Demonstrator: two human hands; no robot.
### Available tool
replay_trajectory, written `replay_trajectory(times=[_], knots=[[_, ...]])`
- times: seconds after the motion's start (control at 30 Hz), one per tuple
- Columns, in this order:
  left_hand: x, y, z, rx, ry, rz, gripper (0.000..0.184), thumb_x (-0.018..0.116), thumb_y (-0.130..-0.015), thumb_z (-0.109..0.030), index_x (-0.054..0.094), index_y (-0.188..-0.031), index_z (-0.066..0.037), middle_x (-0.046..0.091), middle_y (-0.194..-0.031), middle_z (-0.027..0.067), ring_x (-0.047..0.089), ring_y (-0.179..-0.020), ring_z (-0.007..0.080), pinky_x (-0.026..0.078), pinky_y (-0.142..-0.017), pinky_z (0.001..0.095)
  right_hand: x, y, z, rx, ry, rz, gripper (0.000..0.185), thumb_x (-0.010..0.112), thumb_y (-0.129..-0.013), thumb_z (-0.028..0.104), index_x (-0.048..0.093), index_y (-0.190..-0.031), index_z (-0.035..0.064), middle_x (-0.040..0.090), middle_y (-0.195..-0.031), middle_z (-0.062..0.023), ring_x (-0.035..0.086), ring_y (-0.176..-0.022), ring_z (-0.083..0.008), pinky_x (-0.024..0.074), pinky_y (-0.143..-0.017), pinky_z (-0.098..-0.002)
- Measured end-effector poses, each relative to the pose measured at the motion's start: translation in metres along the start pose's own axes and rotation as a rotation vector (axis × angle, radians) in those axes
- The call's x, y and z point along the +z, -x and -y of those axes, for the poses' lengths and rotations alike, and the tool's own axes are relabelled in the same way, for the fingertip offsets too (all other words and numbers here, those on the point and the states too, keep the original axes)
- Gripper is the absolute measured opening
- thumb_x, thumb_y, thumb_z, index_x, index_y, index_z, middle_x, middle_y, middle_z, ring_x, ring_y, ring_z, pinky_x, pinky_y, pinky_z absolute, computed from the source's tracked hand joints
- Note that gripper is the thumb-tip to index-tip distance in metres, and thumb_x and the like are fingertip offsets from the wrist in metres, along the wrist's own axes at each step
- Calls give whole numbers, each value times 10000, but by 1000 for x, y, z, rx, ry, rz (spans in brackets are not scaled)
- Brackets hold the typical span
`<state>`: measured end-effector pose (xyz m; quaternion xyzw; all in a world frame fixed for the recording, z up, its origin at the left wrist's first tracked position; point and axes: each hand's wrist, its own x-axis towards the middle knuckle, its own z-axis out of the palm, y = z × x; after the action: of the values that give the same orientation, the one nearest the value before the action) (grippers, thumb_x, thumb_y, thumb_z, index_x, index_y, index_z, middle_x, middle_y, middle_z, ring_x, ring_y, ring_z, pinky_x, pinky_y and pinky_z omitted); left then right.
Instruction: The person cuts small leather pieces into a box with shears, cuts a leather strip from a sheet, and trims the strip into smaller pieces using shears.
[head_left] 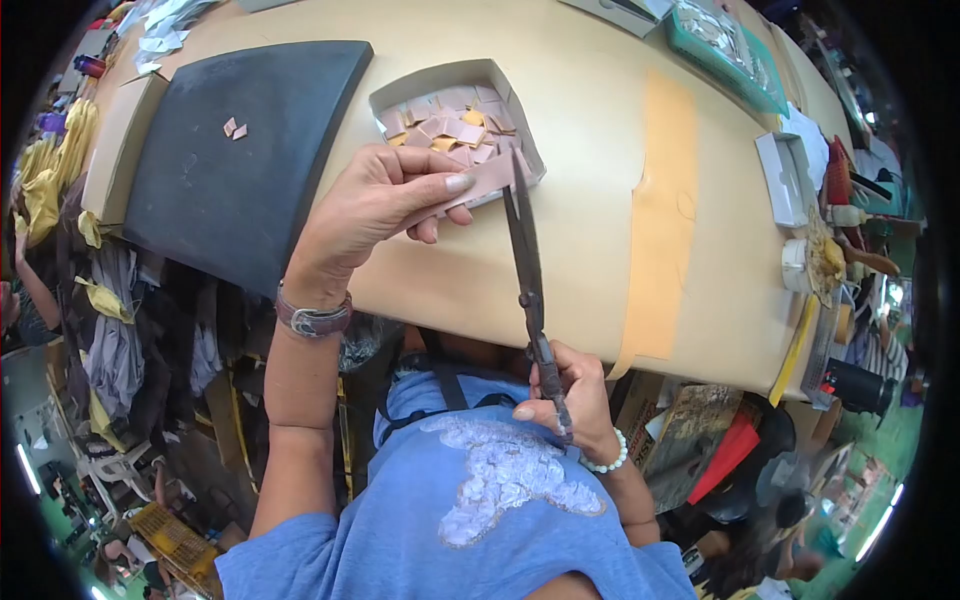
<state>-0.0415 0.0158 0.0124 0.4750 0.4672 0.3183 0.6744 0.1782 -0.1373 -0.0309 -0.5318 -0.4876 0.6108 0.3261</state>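
Note:
My left hand [385, 195] pinches a pink strip [492, 178] between thumb and fingers, above the near edge of a cardboard box. My right hand [580, 393] is wrapped round the handles of long dark scissors [530, 265]. Their blades point away from me and lie at the free end of the strip, slightly parted. Inside the open box [523, 110] are many small cut pieces [435, 125], pink and yellow-orange. Part of the box is hidden behind my left hand and the strip.
Left of the box lies a black board [250, 130] with a few small pink pieces [235, 128]. An orange strip [662, 220] crosses the table [585, 250]. A green basket [725, 50], a small white box [786, 178] and a brush [868, 258] sit at the far right.

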Motion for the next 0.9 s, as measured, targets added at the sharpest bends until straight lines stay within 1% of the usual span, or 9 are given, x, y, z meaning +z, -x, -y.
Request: replay_trajectory(times=[0.07, 0.17, 0.27, 0.37, 0.47, 0.57, 0.67, 0.9], knots=[[0, 0, -5, 5, 3, -7, 258, 611, -827, -169, 612, -959, 53, 630, -671, 74, 515, -478, 29, 412, -440, 131, 6, -9, 6, 25, 6, 3, 480, 854, -524, 316, 485, -644, 34, 419, -541, 24, 395, -519, -59, 329, -457, -223], [-6, -4, -7, 19, 0, 15, 263, 610, -823, -158, 613, -957, 68, 627, -657, 74, 514, -476, 27, 416, -433, 134, 15, -21, 8, -11, -33, 1, 494, 855, -522, 323, 477, -649, 33, 424, -542, 21, 395, -518, -57, 338, -459, -223], [-14, -7, -10, 40, 12, 27, 259, 610, -818, -149, 618, -956, 71, 627, -655, 77, 511, -470, 27, 416, -427, 135, 21, -30, 17, 13, -62, 10, 498, 856, -521, 328, 476, -649, 31, 424, -536, 20, 393, -513, -55, 337, -453, -221], [-22, -8, -11, 40, 26, 14, 265, 609, -814, -139, 614, -969, 75, 628, -656, 82, 532, -488, 33, 420, -426, 135, 22, -38, 22, -7, -75, 5, 505, 857, -517, 337, 476, -647, 32, 415, -521, 22, 388, -498, -56, 331, -440, -221], [-29, -10, -19, 29, 16, 62, 273, 609, -811, -131, 608, -984, 80, 629, -657, 86, 561, -519, 43, 428, -431, 134, 23, -44, 26, -35, -25, -2, 516, 858, -514, 347, 464, -634, 36, 402, -505, 22, 382, -486, -56, 325, -428, -223], [-31, -13, -19, 36, 16, 45, 276, 609, -810, -126, 604, -988, 84, 629, -655, 90, 577, -540, 50, 429, -431, 134, 22, -48, 25, -39, 39, 7, 528, 856, -517, 351, 438, -613, 44, 398, -497, 20, 381, -481, -55, 323, -424, -222], [-34, -16, -21, 29, 27, 71, 272, 608, -810, -126, 605, -984, 83, 628, -654, 92, 574, -537, 50, 424, -427, 134, 21, -50, 28, -34, 50, 10, 541, 854, -523, 352, 409, -596, 52, 377, -494, 22, 365, -480, -57, 312, -419, -228], [-37, -24, -18, 7, 28, 85, 266, 603, -813, -119, 602, -977, 91, 629, -651, 97, 568, -523, 51, 412, -417, 137, 21, -52, 31, -68, 102, -14, 547, 852, -525, 357, 401, -588, 55, 327, -493, 24, 327, -479, -64, 285, -413, -235]])
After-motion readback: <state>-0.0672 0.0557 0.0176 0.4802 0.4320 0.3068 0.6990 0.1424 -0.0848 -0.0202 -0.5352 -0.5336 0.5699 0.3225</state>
